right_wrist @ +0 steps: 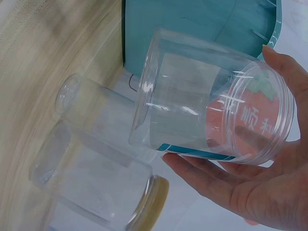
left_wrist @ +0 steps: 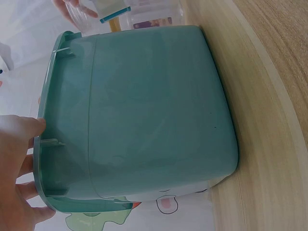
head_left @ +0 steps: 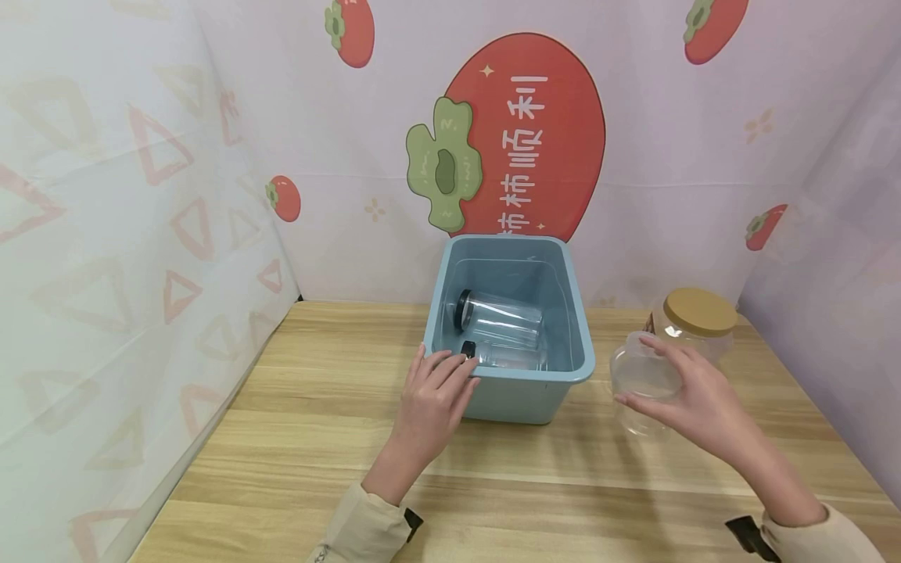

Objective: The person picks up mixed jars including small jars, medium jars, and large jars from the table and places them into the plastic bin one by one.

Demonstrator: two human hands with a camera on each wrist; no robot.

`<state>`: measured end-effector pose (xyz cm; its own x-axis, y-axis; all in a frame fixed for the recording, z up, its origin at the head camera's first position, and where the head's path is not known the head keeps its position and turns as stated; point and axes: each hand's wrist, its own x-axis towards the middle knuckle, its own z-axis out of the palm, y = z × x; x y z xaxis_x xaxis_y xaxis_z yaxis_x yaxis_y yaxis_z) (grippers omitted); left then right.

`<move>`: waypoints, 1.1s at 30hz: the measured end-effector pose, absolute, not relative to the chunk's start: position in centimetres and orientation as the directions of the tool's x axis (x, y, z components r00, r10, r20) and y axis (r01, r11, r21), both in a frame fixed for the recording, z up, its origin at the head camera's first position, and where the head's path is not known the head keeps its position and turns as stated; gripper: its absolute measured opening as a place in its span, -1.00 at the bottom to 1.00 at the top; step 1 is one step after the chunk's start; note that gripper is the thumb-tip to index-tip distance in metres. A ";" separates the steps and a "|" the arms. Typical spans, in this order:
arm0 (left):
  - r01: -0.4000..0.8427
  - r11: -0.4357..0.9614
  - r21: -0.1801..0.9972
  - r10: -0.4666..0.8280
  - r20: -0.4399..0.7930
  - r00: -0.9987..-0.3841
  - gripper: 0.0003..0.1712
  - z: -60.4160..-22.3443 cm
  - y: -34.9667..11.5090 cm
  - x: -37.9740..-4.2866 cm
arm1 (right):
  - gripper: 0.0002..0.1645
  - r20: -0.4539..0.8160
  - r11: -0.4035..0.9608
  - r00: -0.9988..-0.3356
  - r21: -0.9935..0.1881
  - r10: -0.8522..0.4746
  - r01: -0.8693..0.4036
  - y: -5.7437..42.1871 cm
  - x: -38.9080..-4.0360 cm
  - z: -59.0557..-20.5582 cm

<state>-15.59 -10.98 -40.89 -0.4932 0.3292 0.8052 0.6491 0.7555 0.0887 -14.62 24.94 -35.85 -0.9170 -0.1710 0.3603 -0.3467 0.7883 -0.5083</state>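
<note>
At the near left corner of a blue plastic bin [head_left: 521, 399], my left hand [head_left: 431, 399] grips the rim. The left wrist view has the thumb outside the rim and the other fingers over it. My right hand [head_left: 697, 399] holds a clear plastic jar [right_wrist: 187, 101] by its threaded mouth end, beside the bin's right side. A teal strip marks that jar's side. Two clear jars lie inside the bin: a larger black-lidded jar [head_left: 503, 319] and a narrower black-capped one [head_left: 510, 356].
A clear jar with a gold lid [head_left: 700, 313] stands on the wooden table [head_left: 303, 438] at the right. Another clear container [right_wrist: 101, 108] stands beside it, partly hidden behind the held jar. A printed cloth [head_left: 352, 258] hangs behind the table, with others at both sides.
</note>
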 end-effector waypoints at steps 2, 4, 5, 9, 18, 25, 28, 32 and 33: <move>0.647 0.758 0.088 0.331 0.802 -0.497 -0.68 -40.8 -11.0 -15.6 | 0.06 0.355 0.791 -0.919 -0.506 -0.172 -0.344 25.0 -14.7 -35.7; 0.643 0.761 0.085 0.334 0.799 -0.500 -0.69 -40.8 -11.0 -15.5 | 0.06 0.350 0.794 -0.921 -0.503 -0.173 -0.340 25.0 -14.7 -35.6; 0.641 0.763 0.084 0.335 0.797 -0.503 -0.69 -40.8 -11.0 -15.5 | 0.06 0.347 0.797 -0.922 -0.501 -0.174 -0.338 25.1 -14.7 -35.5; 0.638 0.766 0.078 0.336 0.797 -0.502 -0.68 -40.8 -11.0 -15.5 | 0.06 0.327 0.802 -0.930 -0.503 -0.169 -0.323 25.2 -14.8 -35.2; 0.636 0.769 0.064 0.339 0.802 -0.492 -0.66 -40.9 -11.0 -15.7 | 0.09 0.300 0.817 -0.936 -0.484 -0.183 -0.315 25.6 -15.1 -34.5; 0.627 0.776 0.066 0.341 0.792 -0.506 -0.67 -40.7 -11.0 -15.5 | 0.10 0.281 0.823 -0.938 -0.470 -0.204 -0.320 25.8 -15.6 -33.9; 0.627 0.776 0.070 0.339 0.792 -0.508 -0.67 -40.7 -11.0 -15.4 | 0.10 0.280 0.826 -0.936 -0.460 -0.213 -0.325 25.8 -15.7 -33.6; 0.629 0.774 0.075 0.336 0.794 -0.507 -0.67 -40.7 -11.0 -15.5 | 0.11 0.262 0.832 -0.940 -0.453 -0.218 -0.320 25.7 -15.8 -33.1; 0.630 0.773 0.074 0.336 0.794 -0.506 -0.67 -40.7 -10.9 -15.5 | 0.12 0.256 0.834 -0.942 -0.453 -0.218 -0.316 25.7 -15.8 -33.0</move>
<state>-15.47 -10.95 -40.68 -0.5060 0.3358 0.7945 0.6300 0.7730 0.0745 -15.84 25.70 -33.04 -0.9417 -0.2179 0.2562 -0.3161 0.8336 -0.4530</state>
